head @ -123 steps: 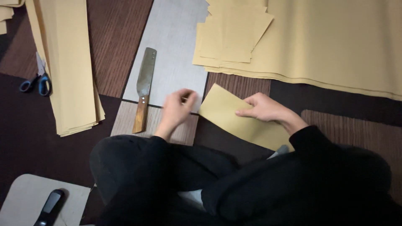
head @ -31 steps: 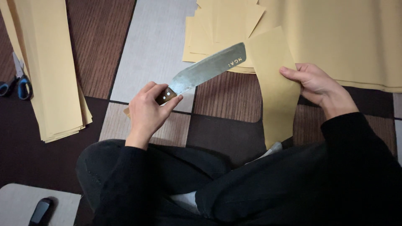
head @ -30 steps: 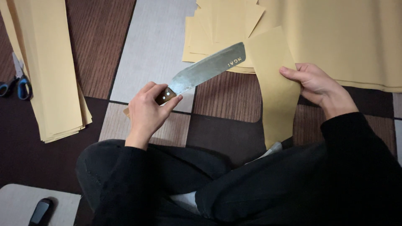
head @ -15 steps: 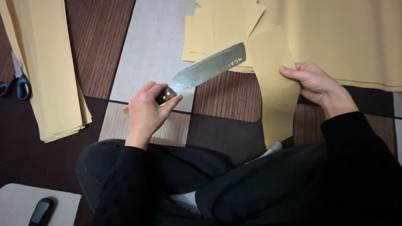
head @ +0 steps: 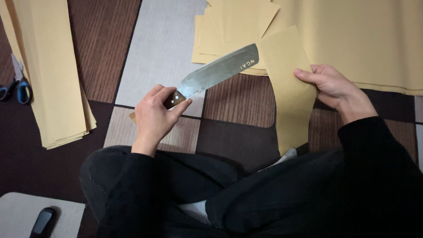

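the broad steel cleaver with a wooden handle (head: 218, 72) is raised off the floor, its long axis slanting up and away from the person, square tip pointing at and just meeting the folded tan paper sheet (head: 288, 88). the left hand (head: 156, 117) is clenched around the handle; the right hand (head: 330, 90) pinches the sheet's right edge, holding it upright. this looks like the lining-up step before slitting the fold, which seems to call for a steady blade angle and taut paper. beyond the sheet lie loose tan sheets (head: 233, 26); far left of it, a stack of tan strips (head: 53, 75) and blue-handled scissors (head: 17, 90).
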